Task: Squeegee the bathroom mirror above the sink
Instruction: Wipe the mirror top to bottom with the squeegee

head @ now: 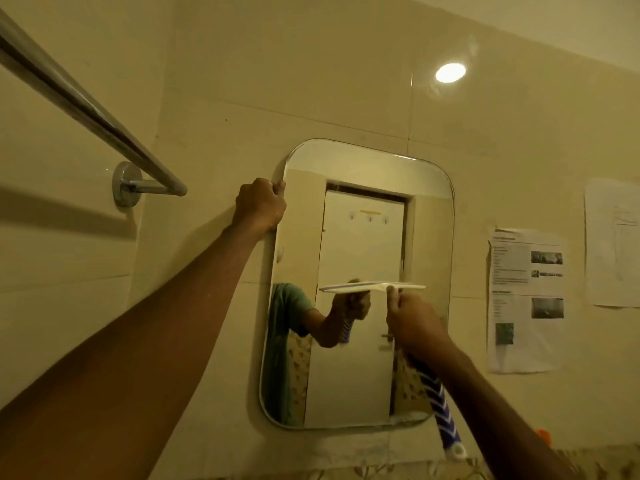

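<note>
A rounded rectangular mirror point(429, 237) hangs on the beige tiled wall. My left hand point(260, 207) grips its upper left edge, fingers curled around the rim. My right hand point(414, 322) holds a squeegee point(408, 287) with a white blade and a blue-and-white patterned handle that sticks out below my wrist. The blade lies level against the glass at about mid-height, right of centre. The mirror reflects a white door, my arm and a green sleeve.
A chrome towel bar point(86, 105) juts out from the wall at upper left, close to my left arm. Printed paper sheets point(526, 299) are stuck on the wall right of the mirror. A light glare point(450, 72) shines on the tiles above.
</note>
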